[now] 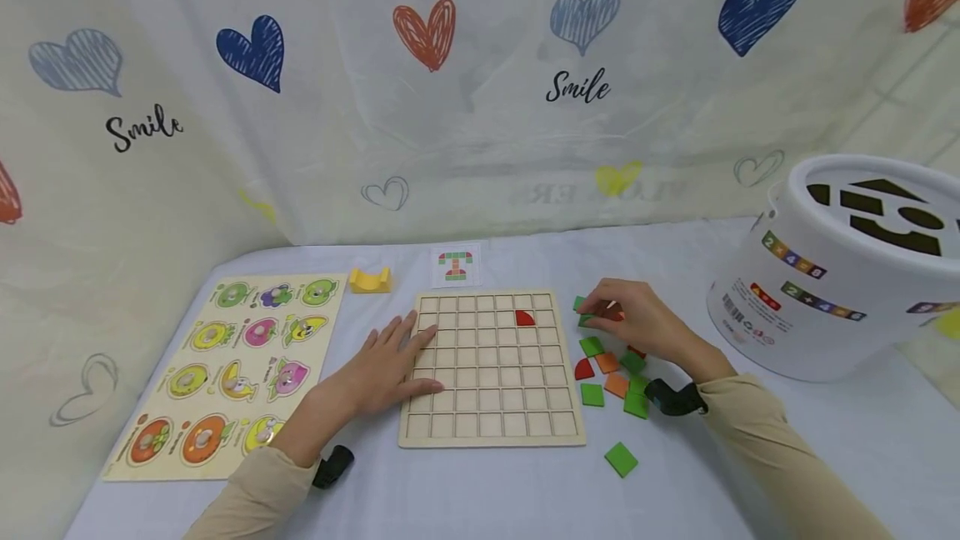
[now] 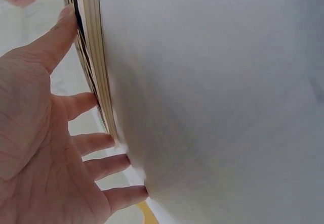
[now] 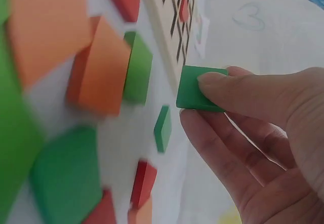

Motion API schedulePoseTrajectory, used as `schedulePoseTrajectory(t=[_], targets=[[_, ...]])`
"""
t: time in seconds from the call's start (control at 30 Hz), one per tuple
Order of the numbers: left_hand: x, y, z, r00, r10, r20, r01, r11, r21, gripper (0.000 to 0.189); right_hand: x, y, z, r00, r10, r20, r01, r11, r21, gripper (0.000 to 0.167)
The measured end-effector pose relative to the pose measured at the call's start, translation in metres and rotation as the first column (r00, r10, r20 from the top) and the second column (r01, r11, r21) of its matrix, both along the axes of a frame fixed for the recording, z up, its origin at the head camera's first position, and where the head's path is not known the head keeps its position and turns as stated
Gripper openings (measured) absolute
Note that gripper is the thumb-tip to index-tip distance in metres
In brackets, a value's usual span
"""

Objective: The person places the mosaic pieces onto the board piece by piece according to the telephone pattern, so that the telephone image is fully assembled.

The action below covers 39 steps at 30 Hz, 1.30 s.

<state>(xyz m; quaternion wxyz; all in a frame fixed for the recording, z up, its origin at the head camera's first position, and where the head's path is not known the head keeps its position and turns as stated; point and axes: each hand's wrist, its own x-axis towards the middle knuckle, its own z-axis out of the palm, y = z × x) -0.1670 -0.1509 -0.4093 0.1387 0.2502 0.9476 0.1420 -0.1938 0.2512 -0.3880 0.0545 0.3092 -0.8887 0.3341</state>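
A wooden grid board (image 1: 491, 443) lies flat on the table, with one red quarter-round piece (image 1: 524, 319) in an upper-right cell. My left hand (image 1: 378, 369) rests along its left edge, fingers spread and thumb on the frame. In the right wrist view, my right hand (image 3: 268, 133) pinches a green square tile (image 3: 189, 88) between thumb and fingers. That hand (image 1: 637, 319) is just right of the board, above loose pieces: green squares (image 1: 592, 395), orange squares (image 1: 617, 384) and red quarter-rounds (image 1: 584, 369). Some pieces are partly hidden beneath it.
A small pattern card (image 1: 455, 265) lies behind the board, beside a yellow block (image 1: 370, 281). To the left is a fruit puzzle board (image 1: 251, 332). A white bucket (image 1: 817, 307) with a slotted lid stands at right. One green tile (image 1: 621, 459) lies nearer the front.
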Motion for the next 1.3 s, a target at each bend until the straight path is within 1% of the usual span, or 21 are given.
schedulePoseTrajectory(t=[0.2,0.4,0.5,0.67,0.87,1.07,1.3], targets=[[0.000,-0.001,0.001,1.000,-0.005,-0.007,0.005,1.000,0.000,0.086,-0.007,-0.030,0.000,0.996,0.073,0.043,-0.072,0.997,-0.030,0.020],[0.001,-0.001,-0.001,1.000,0.013,0.009,-0.013,1.000,-0.001,0.088,-0.011,-0.056,-0.003,0.985,0.143,0.093,-0.134,0.986,-0.096,0.019],[0.003,-0.002,-0.002,1.000,0.014,0.015,-0.014,1.000,0.000,0.088,-0.014,-0.066,-0.005,0.982,0.164,0.094,-0.154,0.983,-0.100,0.019],[0.003,-0.003,0.000,1.000,0.012,0.002,-0.012,1.000,-0.002,0.087,-0.021,-0.078,-0.007,0.985,0.155,0.077,-0.146,0.983,-0.112,0.020],[0.000,0.000,0.003,1.000,0.002,0.009,-0.002,1.000,0.000,0.086,-0.027,-0.087,-0.007,0.989,0.122,0.090,-0.108,0.984,-0.143,0.020],[-0.001,0.000,0.002,1.000,-0.003,0.006,0.003,1.000,-0.010,0.086,-0.034,-0.093,-0.010,0.989,0.131,0.074,-0.122,0.985,-0.124,0.020],[-0.001,0.000,0.003,1.000,-0.007,0.004,0.007,1.000,-0.014,0.086,-0.037,-0.099,-0.010,0.987,0.135,0.091,-0.127,0.988,-0.087,0.018]])
